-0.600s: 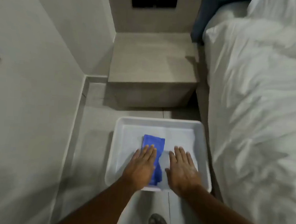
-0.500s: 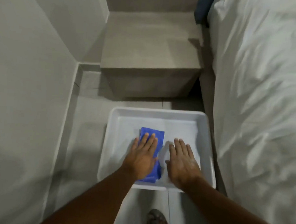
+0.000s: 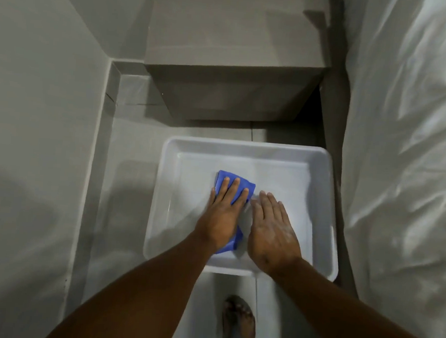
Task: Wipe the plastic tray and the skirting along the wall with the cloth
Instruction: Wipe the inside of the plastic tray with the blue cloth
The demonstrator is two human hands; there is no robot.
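Note:
A white plastic tray (image 3: 319, 175) lies on the floor between the wall and the bed. A folded blue cloth (image 3: 222, 178) rests flat on the tray's bottom. My left hand (image 3: 222, 216) presses down on the cloth with fingers spread, covering most of it. My right hand (image 3: 270, 230) lies flat on the bare tray bottom just right of the cloth, holding nothing. The grey skirting (image 3: 95, 165) runs along the foot of the left wall and turns the corner at the back.
A grey bedside cabinet (image 3: 232, 64) stands right behind the tray. A bed with a white duvet (image 3: 407, 155) fills the right side. The left wall (image 3: 34, 129) is close. My foot (image 3: 240, 325) stands on the tiled floor below the tray.
The camera has tilted down and closer. My left hand has slid the cloth a little forward and turned it slightly in the tray. My right hand stays flat beside it.

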